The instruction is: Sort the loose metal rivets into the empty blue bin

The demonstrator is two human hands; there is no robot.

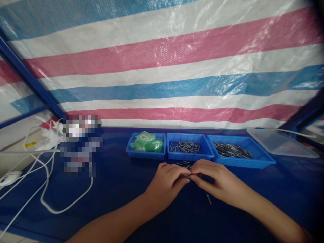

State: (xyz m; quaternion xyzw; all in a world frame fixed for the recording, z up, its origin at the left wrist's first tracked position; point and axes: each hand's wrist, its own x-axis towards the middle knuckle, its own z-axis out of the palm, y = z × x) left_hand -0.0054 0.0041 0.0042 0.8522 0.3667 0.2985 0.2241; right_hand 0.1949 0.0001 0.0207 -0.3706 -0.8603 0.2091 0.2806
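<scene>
My left hand (pixel 165 182) and my right hand (pixel 220 180) meet fingertip to fingertip over the blue table, in front of the bins. Both are closed in a pinch. A tiny dark piece sits between the fingertips, too small to name. Just behind my fingers lies a small heap of thin dark metal pins (pixel 186 164), partly hidden by my hands. A single slim metal pin (pixel 208 199) rests on the table below my right hand.
Three blue bins stand in a row: a left bin (pixel 146 155) with green plastic bags, a middle bin (pixel 189 156) with silvery pins, a right bin (pixel 243 163) with darker pins. A clear plastic lid (pixel 283 143) lies at right; white cables (pixel 54 212) run at left.
</scene>
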